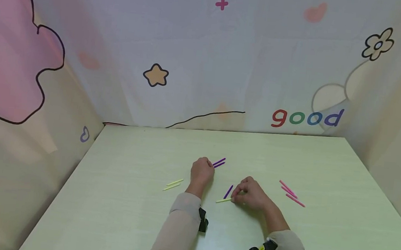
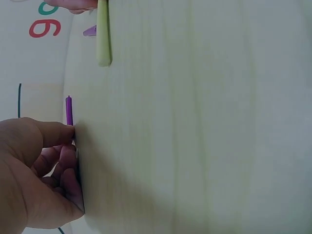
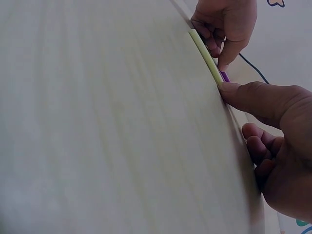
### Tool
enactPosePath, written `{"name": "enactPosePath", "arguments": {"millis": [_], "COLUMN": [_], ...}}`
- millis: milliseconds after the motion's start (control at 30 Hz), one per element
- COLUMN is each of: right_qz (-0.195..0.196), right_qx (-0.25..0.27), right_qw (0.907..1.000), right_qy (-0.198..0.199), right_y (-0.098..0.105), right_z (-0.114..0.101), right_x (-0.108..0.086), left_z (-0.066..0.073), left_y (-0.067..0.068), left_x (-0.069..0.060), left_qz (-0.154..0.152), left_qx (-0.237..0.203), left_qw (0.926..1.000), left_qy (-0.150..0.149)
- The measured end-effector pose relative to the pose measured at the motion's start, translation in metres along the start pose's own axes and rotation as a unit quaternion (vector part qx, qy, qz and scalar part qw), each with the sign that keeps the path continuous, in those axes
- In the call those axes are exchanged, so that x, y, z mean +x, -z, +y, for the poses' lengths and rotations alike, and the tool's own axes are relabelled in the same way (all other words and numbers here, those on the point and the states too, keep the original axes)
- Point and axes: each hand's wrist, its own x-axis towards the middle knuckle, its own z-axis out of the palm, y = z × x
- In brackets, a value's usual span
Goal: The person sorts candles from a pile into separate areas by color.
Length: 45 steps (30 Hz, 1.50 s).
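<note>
My left hand is at the middle of the table, its thumb and fingertips pinching the near end of a purple stick. Two purple sticks lie side by side at those fingertips in the head view; whether both are gripped I cannot tell. Lower and to the right, my right hand pinches one end of a yellow-green stick, which lies low along the tabletop. In the right wrist view its thumb presses on that stick. Another purple stick slants just behind the yellow-green one.
Two more yellow-green sticks lie left of the left hand. Three pink sticks lie to the right of the right hand. The pale table meets a printed cloth backdrop at its back and sides.
</note>
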Motion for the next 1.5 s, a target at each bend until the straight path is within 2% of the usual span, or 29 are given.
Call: {"name": "enactPosePath", "arguments": {"millis": [133,333,567,833,1033,1367,1500], "right_qz": [-0.003,0.000,0.002,0.015,0.019,0.026,0.033], "right_qx": [0.001,-0.002,0.000,-0.021,-0.015,-0.030,-0.033], "right_qw": [1.0000,0.9998,0.9998,0.9997,0.9997,0.9992,0.9989], "right_qy": [-0.002,0.019,0.022,0.003,-0.004,-0.003,-0.003], "right_y": [0.001,0.001,-0.002,-0.003,-0.003,-0.006,-0.008], "right_z": [0.000,0.002,0.003,0.000,-0.001,-0.005,-0.007], "right_x": [0.000,0.001,-0.001,-0.001,-0.002,-0.007,-0.009], "left_z": [0.001,0.001,-0.004,-0.005,-0.013,-0.018,-0.019], "left_y": [0.001,0.010,0.020,0.033,0.034,0.040,0.044], "left_x": [0.000,-0.002,-0.015,-0.035,-0.044,-0.057,-0.063], "left_qz": [-0.003,-0.011,-0.029,-0.071,-0.086,-0.069,-0.076], "left_qx": [-0.005,-0.050,-0.057,-0.084,-0.081,-0.063,-0.053], "left_qw": [1.0000,0.9987,0.9980,0.9928,0.9907,0.9896,0.9895], "left_qy": [0.006,0.001,-0.004,-0.047,-0.066,-0.109,-0.111]}}
